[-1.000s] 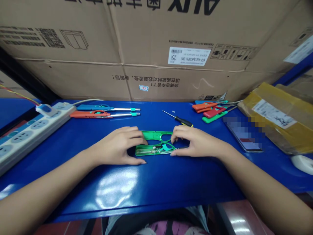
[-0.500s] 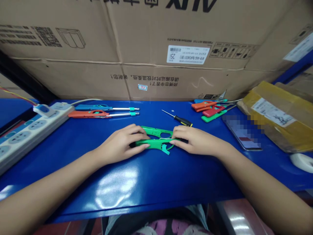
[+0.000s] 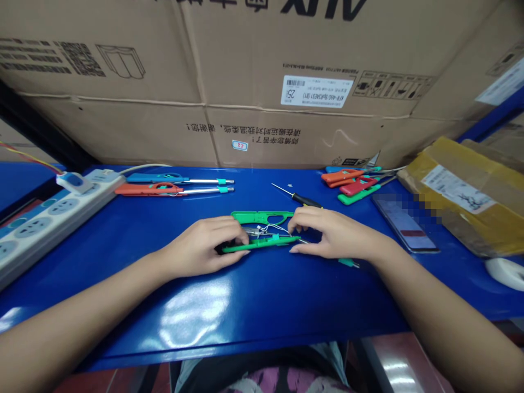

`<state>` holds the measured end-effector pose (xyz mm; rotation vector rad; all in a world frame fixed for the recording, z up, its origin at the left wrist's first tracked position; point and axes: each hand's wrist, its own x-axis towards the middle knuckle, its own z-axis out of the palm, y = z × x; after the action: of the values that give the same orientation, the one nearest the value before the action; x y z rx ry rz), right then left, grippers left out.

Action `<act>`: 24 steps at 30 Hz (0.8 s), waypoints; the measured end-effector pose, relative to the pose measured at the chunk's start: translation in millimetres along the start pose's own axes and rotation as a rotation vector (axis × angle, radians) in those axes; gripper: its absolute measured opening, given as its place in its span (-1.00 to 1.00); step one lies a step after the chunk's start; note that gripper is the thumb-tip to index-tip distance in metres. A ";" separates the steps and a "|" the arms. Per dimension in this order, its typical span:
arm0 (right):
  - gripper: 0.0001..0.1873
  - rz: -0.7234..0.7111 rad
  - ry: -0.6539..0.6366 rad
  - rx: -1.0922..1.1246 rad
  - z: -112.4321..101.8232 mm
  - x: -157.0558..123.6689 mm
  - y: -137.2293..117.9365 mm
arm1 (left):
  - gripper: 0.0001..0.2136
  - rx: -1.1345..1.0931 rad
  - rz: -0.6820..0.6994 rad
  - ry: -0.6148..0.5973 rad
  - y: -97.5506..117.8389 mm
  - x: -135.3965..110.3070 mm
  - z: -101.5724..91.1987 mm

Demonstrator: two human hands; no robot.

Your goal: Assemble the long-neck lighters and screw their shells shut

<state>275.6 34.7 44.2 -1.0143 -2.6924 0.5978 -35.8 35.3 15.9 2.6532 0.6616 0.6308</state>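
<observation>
A green long-nosed lighter lies split open in the middle of the blue table. Its loose shell half rests behind, while the nearer half, tilted on edge, carries a teal trigger piece, white wires and metal inner parts. My left hand is closed around the left end of the nearer half, fingers over the back and thumb in front. At the other end my right hand hovers, its fingers and thumb apart around the nose end. A teal-ended tip pokes out beneath that hand.
A screwdriver lies behind my right hand. Blue and orange lighters lie left, beside a power strip. Several more lighters, a phone and a taped parcel are right. A large carton stands behind.
The two green shell halves have come apart, the nearer one tipping so its inner parts and wires show. My right hand has loosened from the nose end; the teal tip now shows.
</observation>
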 end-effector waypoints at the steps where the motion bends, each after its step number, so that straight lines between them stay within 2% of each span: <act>1: -0.78 -0.011 -0.012 0.008 -1.3 -1.2 0.5 | -0.90 0.020 0.028 -0.032 0.9 0.0 -0.8; 4: -0.87 -0.007 -0.048 0.025 -3.3 -4.2 0.7 | -0.88 0.071 0.081 -0.108 3.2 0.6 -2.6; 8: -0.77 0.001 -0.060 0.008 -3.2 -5.3 -1.5 | -0.88 0.052 0.123 -0.147 5.9 1.6 -4.4; 12: -0.77 -0.035 -0.034 0.020 -2.1 -4.2 -8.6 | -0.88 0.049 0.108 -0.155 8.2 1.5 -4.9; 15: -0.85 -0.056 -0.058 0.018 -1.6 -3.3 -15.1 | -0.85 0.061 0.068 -0.150 7.8 1.9 -3.3; 18: -0.80 -0.057 -0.025 -0.035 -0.9 -2.1 -17.9 | -0.86 0.030 0.009 -0.133 6.6 2.1 -1.6; 24: -0.77 -0.159 0.029 -0.155 5.9 1.5 -18.4 | -0.88 -0.016 -0.194 0.037 7.5 -0.3 -0.8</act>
<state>261.9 21.4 47.1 -0.8257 -2.7944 0.3463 -33.7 29.0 19.7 2.5278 0.9074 0.6275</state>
